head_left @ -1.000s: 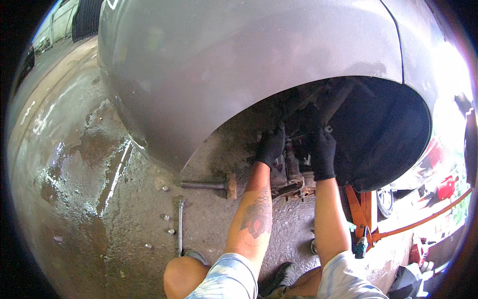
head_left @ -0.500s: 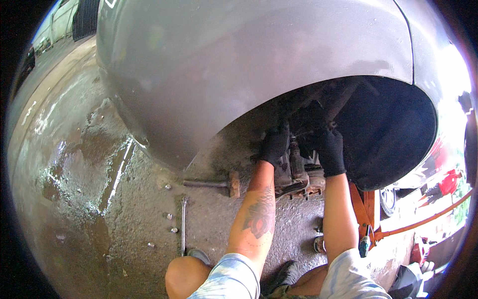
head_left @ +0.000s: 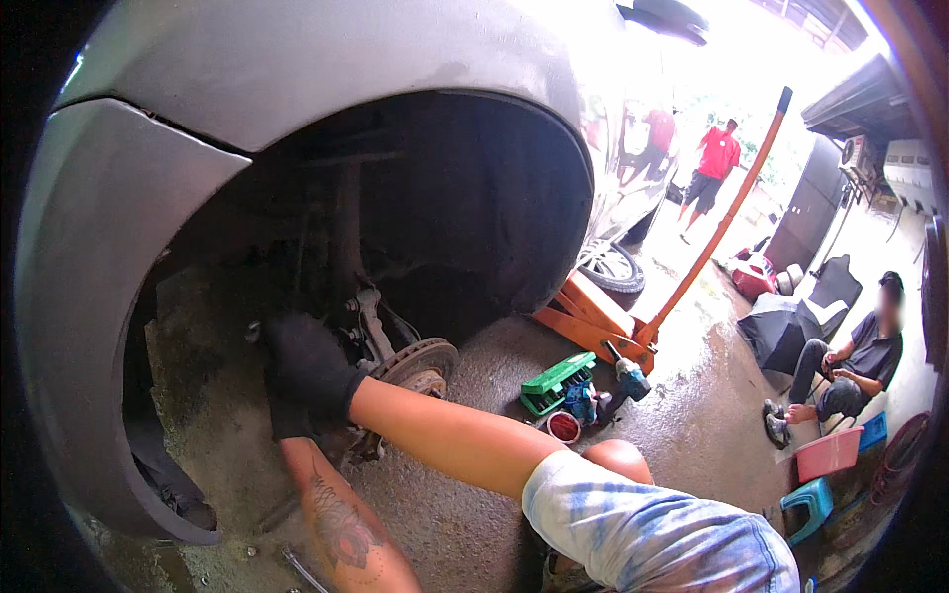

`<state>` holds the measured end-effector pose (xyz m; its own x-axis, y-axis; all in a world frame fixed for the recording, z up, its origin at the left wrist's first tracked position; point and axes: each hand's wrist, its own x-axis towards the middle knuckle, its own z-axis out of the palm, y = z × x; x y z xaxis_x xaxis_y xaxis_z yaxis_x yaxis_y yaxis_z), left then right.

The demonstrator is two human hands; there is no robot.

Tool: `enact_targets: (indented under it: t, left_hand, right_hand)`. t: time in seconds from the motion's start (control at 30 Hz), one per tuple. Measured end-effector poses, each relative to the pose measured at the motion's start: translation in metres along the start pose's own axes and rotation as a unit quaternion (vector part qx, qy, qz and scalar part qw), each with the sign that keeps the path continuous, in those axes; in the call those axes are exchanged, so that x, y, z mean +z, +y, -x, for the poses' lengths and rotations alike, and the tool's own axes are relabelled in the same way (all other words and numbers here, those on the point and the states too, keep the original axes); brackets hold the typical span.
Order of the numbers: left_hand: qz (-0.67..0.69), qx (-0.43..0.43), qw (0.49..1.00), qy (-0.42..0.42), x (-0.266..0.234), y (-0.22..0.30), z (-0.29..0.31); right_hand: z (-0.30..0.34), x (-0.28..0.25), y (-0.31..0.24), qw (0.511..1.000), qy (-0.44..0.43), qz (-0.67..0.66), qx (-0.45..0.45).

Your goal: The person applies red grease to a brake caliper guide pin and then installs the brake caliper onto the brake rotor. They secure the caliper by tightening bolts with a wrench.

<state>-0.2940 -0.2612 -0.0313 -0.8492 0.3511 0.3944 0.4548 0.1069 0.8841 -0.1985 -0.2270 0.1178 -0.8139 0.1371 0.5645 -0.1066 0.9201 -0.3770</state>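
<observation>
Both my hands wear black gloves and reach into the dark wheel well of a grey car (head_left: 326,44). My right hand (head_left: 314,361) is smeared by motion and its fingers do not show clearly. Beside and partly behind it is my left hand (head_left: 287,420), on the tattooed forearm; its fingers are hidden. A small metallic end (head_left: 254,331) shows by the gloves, too unclear to name. To the right of my hands are the brake disc (head_left: 435,361) and a steering knuckle (head_left: 371,311), below a dark strut (head_left: 349,217).
An orange floor jack (head_left: 593,306) with a raised handle stands right of the wheel well. Near it lie a green socket case (head_left: 559,383), a power tool (head_left: 633,379) and a red-filled can (head_left: 563,427). One person (head_left: 850,366) sits at right; another (head_left: 717,163) stands farther off.
The view has swung to the right, bringing the jack and two people into sight. My hands, apart before, are now close together, with the right one overlapping the left.
</observation>
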Motion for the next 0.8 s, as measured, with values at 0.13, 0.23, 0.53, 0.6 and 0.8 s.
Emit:
enact_targets:
  t: [0.13, 0.23, 0.53, 0.6, 0.8]
  left_hand:
    - [0.082, -0.051, 0.995, -0.011, -0.008, -0.014, -0.002]
    - [0.251, -0.12, 0.96, -0.014, -0.008, -0.019, -0.003]
    - [-0.028, 0.068, 0.997, 0.037, 0.009, 0.003, -0.004]
    - [-0.087, 0.195, 0.974, 0.08, 0.01, -0.018, -0.011]
    - [-0.189, 0.037, 0.98, -0.043, -0.004, 0.048, -0.001]
  right_hand:
    - [-0.003, -0.001, 0.035, 0.989, 0.043, 0.111, -0.089]
    - [-0.006, -0.01, 0.086, 0.983, 0.107, 0.099, -0.115]
    - [0.014, -0.02, 0.056, 0.989, 0.081, -0.108, 0.059]
    - [0.011, -0.015, 0.003, 0.995, 0.04, -0.083, 0.027]
    - [0.005, -0.019, 0.016, 0.999, 0.013, -0.021, -0.047]
